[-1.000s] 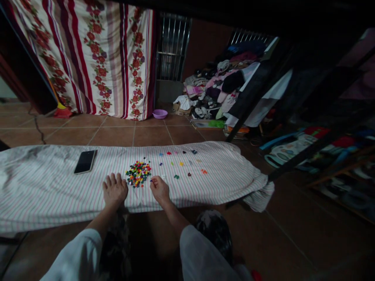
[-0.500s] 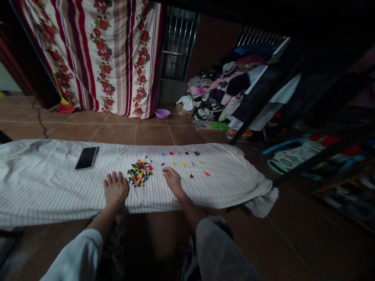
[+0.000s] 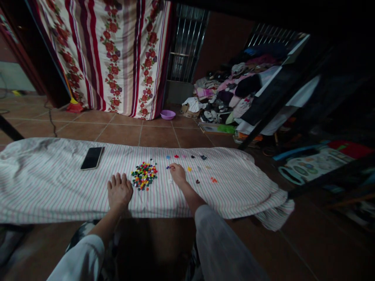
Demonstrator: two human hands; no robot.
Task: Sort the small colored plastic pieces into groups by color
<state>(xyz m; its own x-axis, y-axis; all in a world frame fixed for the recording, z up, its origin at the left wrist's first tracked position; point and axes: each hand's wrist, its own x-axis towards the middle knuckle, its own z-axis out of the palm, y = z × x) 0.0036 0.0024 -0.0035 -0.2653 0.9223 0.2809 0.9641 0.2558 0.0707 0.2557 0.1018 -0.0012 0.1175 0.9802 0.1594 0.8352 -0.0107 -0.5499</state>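
Note:
My left hand (image 3: 120, 190) lies flat on the striped cloth (image 3: 58, 183), its fingers stretched out, just left of a heap of small many-coloured pieces (image 3: 144, 175). My right hand (image 3: 178, 174) is closed in a pinch right beside a few purple pieces (image 3: 168, 167). Anything between its fingertips is too small to make out. Around that hand are small colour-sorted groups: blue (image 3: 168, 157), red (image 3: 176, 156), pink (image 3: 184, 156), black (image 3: 192, 157), yellow (image 3: 189, 169), white (image 3: 170, 181), brown (image 3: 197, 181) and orange (image 3: 213, 180).
A dark-screened phone (image 3: 92, 158) lies on the cloth at the left. Beyond, on the tiled floor, are a purple basin (image 3: 168, 114), a red broom head (image 3: 75, 106) and a clothes pile (image 3: 231, 89). A flowered curtain (image 3: 125, 58) hangs behind.
My right hand has moved up a little, from below the purple pieces to beside them, and white pieces now show below it. My left hand stays flat. The view has shifted slightly.

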